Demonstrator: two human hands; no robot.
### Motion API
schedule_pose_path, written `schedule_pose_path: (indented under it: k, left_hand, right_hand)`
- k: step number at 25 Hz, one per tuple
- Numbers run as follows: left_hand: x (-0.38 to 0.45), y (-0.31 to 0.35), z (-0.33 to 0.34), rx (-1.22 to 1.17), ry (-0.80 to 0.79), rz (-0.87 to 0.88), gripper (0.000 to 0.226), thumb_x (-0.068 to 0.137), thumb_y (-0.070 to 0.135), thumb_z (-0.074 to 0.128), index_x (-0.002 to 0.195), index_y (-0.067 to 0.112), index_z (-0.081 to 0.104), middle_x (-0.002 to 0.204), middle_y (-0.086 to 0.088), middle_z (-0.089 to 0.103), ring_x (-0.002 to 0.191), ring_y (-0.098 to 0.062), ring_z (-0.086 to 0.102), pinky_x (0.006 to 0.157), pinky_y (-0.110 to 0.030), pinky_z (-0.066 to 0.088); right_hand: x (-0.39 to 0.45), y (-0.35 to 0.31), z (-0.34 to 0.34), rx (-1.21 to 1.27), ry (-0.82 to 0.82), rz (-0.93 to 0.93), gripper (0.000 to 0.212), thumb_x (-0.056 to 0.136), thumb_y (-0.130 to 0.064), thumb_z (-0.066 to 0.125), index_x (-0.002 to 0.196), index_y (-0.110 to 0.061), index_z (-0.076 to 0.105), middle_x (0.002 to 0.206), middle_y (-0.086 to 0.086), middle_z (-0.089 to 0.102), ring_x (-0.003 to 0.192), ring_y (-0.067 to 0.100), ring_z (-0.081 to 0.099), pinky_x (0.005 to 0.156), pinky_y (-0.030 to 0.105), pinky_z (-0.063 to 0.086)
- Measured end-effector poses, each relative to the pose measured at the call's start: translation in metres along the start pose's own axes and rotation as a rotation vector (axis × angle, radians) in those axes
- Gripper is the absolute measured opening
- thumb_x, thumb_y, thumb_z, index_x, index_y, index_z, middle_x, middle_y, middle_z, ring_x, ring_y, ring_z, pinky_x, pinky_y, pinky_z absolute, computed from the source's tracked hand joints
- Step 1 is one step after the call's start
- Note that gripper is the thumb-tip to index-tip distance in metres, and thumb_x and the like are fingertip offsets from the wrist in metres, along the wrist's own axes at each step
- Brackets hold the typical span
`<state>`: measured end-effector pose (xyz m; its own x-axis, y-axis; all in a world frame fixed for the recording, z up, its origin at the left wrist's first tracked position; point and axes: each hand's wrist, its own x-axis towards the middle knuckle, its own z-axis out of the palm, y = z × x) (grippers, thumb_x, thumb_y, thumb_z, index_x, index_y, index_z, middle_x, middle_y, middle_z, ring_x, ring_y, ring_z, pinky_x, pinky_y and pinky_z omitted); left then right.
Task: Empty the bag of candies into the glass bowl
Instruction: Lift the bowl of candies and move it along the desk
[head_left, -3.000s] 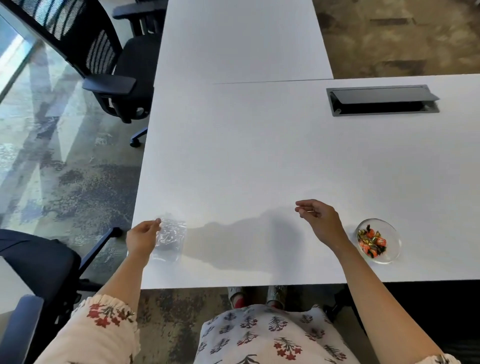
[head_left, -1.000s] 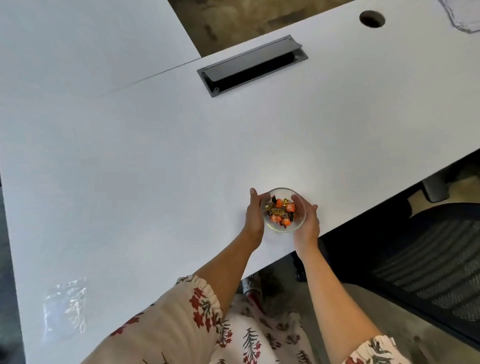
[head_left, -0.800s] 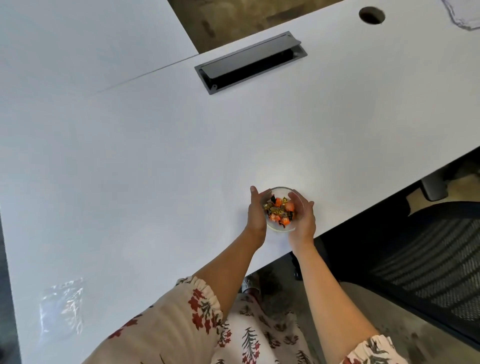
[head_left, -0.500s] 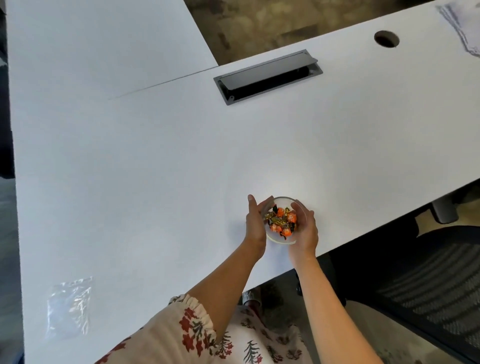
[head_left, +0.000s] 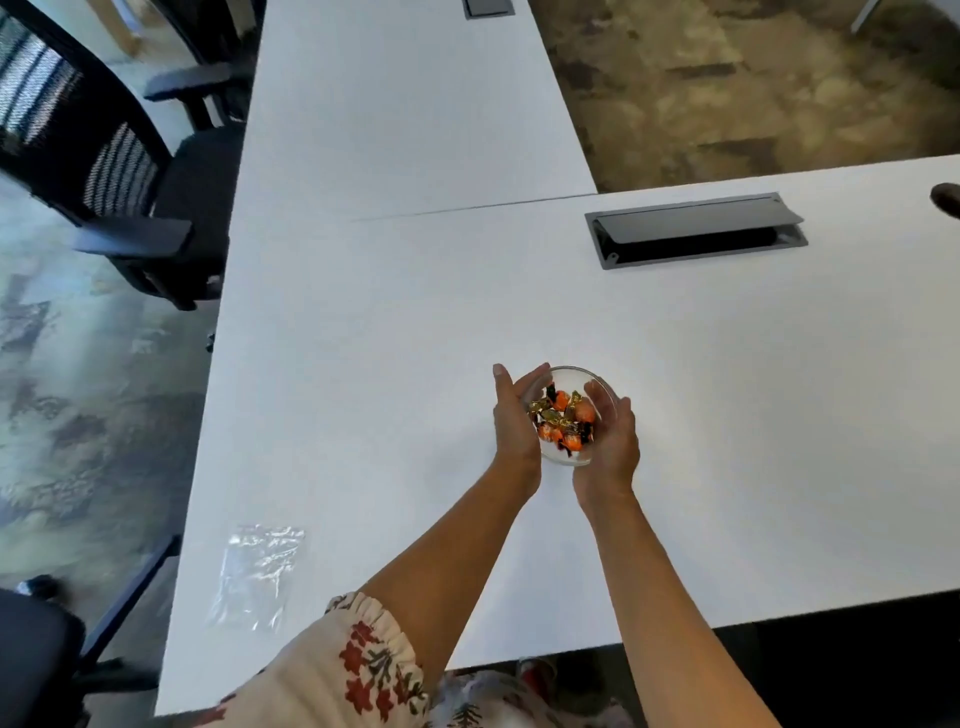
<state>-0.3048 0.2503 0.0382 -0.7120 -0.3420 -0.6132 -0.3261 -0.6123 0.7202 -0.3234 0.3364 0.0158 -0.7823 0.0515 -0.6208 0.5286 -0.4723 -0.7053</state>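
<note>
Small round clear glass bowl (head_left: 570, 415) holds orange and gold wrapped candies (head_left: 561, 420). Left hand (head_left: 514, 415) and right hand (head_left: 610, 435) cup its opposite sides, fingers curled around the wall, above the white counter (head_left: 363, 364). Empty clear plastic bag (head_left: 257, 574) lies flat well to the left of the left hand, nearer the person.

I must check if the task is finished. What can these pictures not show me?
- Head view: whether the glass bowl rests on the table; left hand and right hand hide its sides.
- Candies: too small to count.
- Plastic bag: looks empty; glare blurs it.
</note>
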Motion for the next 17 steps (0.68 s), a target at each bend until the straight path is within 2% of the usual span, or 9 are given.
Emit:
schedule_pose_path:
  k: [4,7,10,12,15,17]
  left_hand:
    - [0.021,0.051,-0.036,-0.048,0.057,0.082,0.071,0.104,0.064,0.015,0.123,0.023,0.069,0.133,-0.006,0.069,0.12,-0.026,0.064,0.109,-0.044,0.049]
    - [0.039,0.086,-0.06,-0.091,0.104,0.116,0.073,0.104,0.064,0.014,0.126,0.02,0.068,0.127,-0.005,0.071,0.116,-0.025,0.065,0.108,-0.045,0.049]
    - [0.06,0.112,-0.079,-0.113,0.149,0.138,0.07,0.104,0.064,0.014,0.119,0.022,0.069,0.114,0.001,0.072,0.112,-0.023,0.065,0.109,-0.045,0.048]
    - [0.076,0.125,-0.088,-0.122,0.16,0.158,0.068,0.104,0.063,0.014,0.116,0.024,0.068,0.111,0.003,0.072,0.112,-0.023,0.065,0.11,-0.045,0.047]
    - [0.1,0.136,-0.1,-0.149,0.178,0.158,0.068,0.104,0.064,0.015,0.119,0.024,0.067,0.117,0.0,0.071,0.116,-0.026,0.064,0.111,-0.045,0.046]
    - [0.116,0.136,-0.103,-0.159,0.189,0.156,0.07,0.104,0.065,0.015,0.124,0.022,0.066,0.131,-0.004,0.068,0.124,-0.028,0.061,0.113,-0.047,0.044]
  right_hand:
    - [0.0,0.007,0.072,-0.02,-0.097,0.017,0.043,0.108,-0.038,0.037,0.1,-0.022,0.076,0.106,-0.009,0.077,0.112,0.024,0.069,0.091,0.039,0.056]
    - [0.008,0.015,0.119,-0.079,-0.159,0.04,0.043,0.108,-0.038,0.036,0.1,-0.023,0.076,0.105,-0.011,0.077,0.109,0.022,0.069,0.091,0.039,0.055]
    - [0.022,0.022,0.159,-0.132,-0.211,0.074,0.045,0.108,-0.038,0.035,0.099,-0.023,0.076,0.105,-0.011,0.076,0.105,0.02,0.068,0.087,0.036,0.054]
    - [0.034,0.026,0.181,-0.156,-0.252,0.074,0.046,0.109,-0.038,0.034,0.097,-0.023,0.076,0.105,-0.011,0.075,0.105,0.02,0.068,0.09,0.037,0.053]
    - [0.052,0.036,0.205,-0.216,-0.271,0.072,0.047,0.109,-0.038,0.034,0.096,-0.024,0.076,0.107,-0.01,0.075,0.107,0.021,0.067,0.096,0.04,0.053]
    - [0.063,0.042,0.213,-0.246,-0.267,0.076,0.047,0.109,-0.038,0.034,0.095,-0.024,0.076,0.106,-0.01,0.074,0.106,0.021,0.067,0.092,0.038,0.053]
